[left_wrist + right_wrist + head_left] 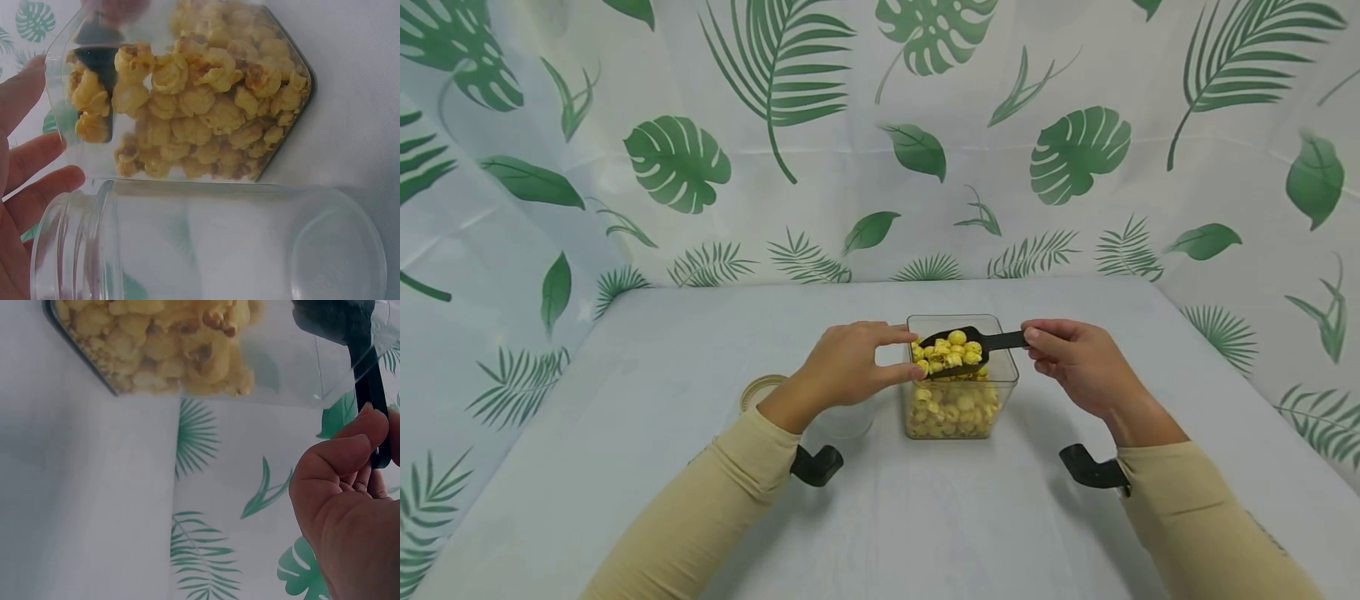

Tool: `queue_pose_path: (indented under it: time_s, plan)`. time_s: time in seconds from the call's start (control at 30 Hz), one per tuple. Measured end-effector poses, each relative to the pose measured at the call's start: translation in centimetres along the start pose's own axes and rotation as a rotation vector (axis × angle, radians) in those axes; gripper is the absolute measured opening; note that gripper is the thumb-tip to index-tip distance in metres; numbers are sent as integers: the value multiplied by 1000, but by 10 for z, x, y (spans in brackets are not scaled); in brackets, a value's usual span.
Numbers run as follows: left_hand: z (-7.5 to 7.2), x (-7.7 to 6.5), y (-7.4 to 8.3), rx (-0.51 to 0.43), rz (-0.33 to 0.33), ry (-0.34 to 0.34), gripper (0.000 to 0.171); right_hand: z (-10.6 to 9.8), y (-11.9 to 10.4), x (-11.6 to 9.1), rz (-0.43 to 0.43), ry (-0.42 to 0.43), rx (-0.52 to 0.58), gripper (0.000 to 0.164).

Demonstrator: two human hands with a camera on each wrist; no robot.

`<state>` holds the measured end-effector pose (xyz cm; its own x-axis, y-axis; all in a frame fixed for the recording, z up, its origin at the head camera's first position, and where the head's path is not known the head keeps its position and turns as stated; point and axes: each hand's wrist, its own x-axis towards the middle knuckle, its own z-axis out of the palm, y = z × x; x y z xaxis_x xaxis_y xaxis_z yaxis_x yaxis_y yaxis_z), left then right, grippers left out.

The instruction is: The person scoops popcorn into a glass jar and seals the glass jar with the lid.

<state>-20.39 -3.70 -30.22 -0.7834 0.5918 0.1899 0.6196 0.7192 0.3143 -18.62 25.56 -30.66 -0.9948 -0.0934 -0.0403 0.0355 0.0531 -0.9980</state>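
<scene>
A clear square container (1011, 375) stands on the table, partly filled with yellow popcorn (955, 412). My right hand (1078, 362) pinches the handle of a black scoop (1003, 340) between thumb and fingers. The scoop's bowl, heaped with popcorn, lies level within the container's mouth. At the container's left rim are the fingertips of my left hand (846, 362), thumb and fingers spread and nearly straight. Close beside the container, below that hand, a clear jar (206, 244) stands without a lid; the hand and forearm hide much of it in the head view.
A round gold-rimmed lid (762, 385) lies on the white table (647, 375), left of the jar and partly behind the left wrist. Black camera mounts (818, 467) stick out from both wrists. A leaf-patterned cloth (820, 208) hangs behind the table and along its sides.
</scene>
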Motion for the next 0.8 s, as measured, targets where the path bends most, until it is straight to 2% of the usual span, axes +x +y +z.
queue_pose_path:
  time_s: [0.17,0.33,0.63,0.8]
  plan:
    - [1,0,0,2,-1,1,53,5,-2,1,22,3,-57,42]
    - [0,0,-1,4,0,1,54,5,-2,1,29,4,-29,44]
    - [-2,0,1,-12,-5,0,52,-2,-1,0,10,2,39,33]
    - [-1,-3,-2,-119,-38,8,57,-5,-2,-2,-1,7,98,19]
